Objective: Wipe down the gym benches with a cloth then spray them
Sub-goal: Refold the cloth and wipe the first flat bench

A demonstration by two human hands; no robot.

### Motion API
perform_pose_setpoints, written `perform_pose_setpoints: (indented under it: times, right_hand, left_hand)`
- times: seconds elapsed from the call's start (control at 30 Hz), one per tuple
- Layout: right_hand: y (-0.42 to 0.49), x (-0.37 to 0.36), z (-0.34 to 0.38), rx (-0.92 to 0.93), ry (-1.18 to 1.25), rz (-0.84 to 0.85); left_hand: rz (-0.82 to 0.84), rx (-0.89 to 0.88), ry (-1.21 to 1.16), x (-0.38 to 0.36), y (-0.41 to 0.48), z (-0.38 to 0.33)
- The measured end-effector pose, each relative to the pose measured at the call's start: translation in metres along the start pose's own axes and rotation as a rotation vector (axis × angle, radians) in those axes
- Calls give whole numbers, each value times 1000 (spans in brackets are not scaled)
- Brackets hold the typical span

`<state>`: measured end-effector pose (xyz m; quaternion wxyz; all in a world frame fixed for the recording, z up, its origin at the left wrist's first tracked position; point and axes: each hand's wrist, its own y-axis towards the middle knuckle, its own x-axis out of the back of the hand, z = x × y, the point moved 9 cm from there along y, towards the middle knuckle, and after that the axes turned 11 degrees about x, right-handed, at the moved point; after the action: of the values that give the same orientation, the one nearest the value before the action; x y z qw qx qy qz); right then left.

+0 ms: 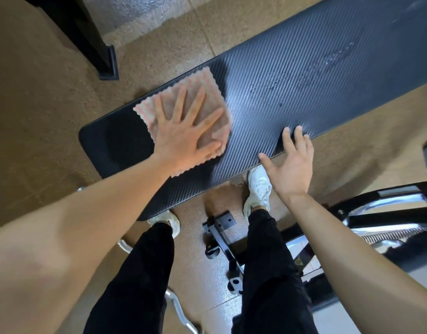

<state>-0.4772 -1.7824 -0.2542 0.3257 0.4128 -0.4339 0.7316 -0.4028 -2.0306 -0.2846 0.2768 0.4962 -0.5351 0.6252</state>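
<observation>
A long black gym bench (268,97) with a ribbed pad runs diagonally from lower left to upper right. A pink striped cloth (205,83) lies flat on its left part. My left hand (186,136) presses on the cloth with fingers spread straight. My right hand (289,165) is open at the bench's near edge, its fingertips resting on the pad. Wet droplets and streaks (333,59) show on the pad to the right of the cloth. No spray bottle is in view.
My legs in black trousers and white shoes (258,186) stand at the bench's near side. The bench's black frame with a wheel (219,235) is between my feet. A black equipment post (104,54) stands at upper left, chrome bars (376,208) at right.
</observation>
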Motion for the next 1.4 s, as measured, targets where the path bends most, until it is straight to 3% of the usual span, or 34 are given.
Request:
perform_pose_setpoints:
  times: [0.27,0.6,0.7,0.87,1.03,1.27,1.4]
  right_hand:
    - [1,5,-5,68,-33,-25]
    - [8,39,-47,62,366,-164]
    - [19,60,-70,33,318,-240]
    - [49,73,-115,-71,182,-175]
    - [76,76,-141,-65,39,-79]
    - [89,65,-149,-46,-23,57]
    - [93,64,-153,-67,-47,142]
  left_hand:
    - [-57,203,-75,18,49,-20]
    - [81,-172,40,-30,-36,-131]
    - [65,-220,21,-25,-30,-129]
    - [0,-148,0,10,33,-123]
    - [-64,-58,-6,37,104,-121]
    - [-69,125,-73,48,134,-134]
    - [-63,-26,-26,39,115,-165]
